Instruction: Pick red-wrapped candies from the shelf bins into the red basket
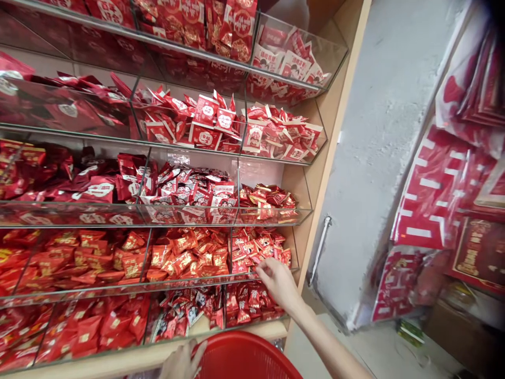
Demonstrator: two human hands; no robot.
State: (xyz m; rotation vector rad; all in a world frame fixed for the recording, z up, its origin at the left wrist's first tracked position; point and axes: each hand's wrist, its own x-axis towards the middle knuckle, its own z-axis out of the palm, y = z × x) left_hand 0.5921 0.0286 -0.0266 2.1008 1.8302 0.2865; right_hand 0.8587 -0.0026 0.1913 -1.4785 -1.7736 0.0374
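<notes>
My left hand [181,361] grips the left rim of a red plastic basket [248,337] at the bottom of the view; the basket's inside is mostly cut off. My right hand [279,284] reaches over the glass front of the right compartment on the second shelf from the bottom. Its fingers are curled together at the small red candy packets [252,245] there, and what lies between the fingertips is too small to make out. Just below that hand, red packets with gold print [248,302] fill the lowest right compartment.
Glass-fronted shelves hold more packets: orange-red ones [189,255], dark red ones [98,181], and red-and-white ones [209,123]. A wooden side panel [335,131] ends the rack. Beyond it stand a grey wall [379,131], hanging red decorations [428,195] and a cardboard box [457,331].
</notes>
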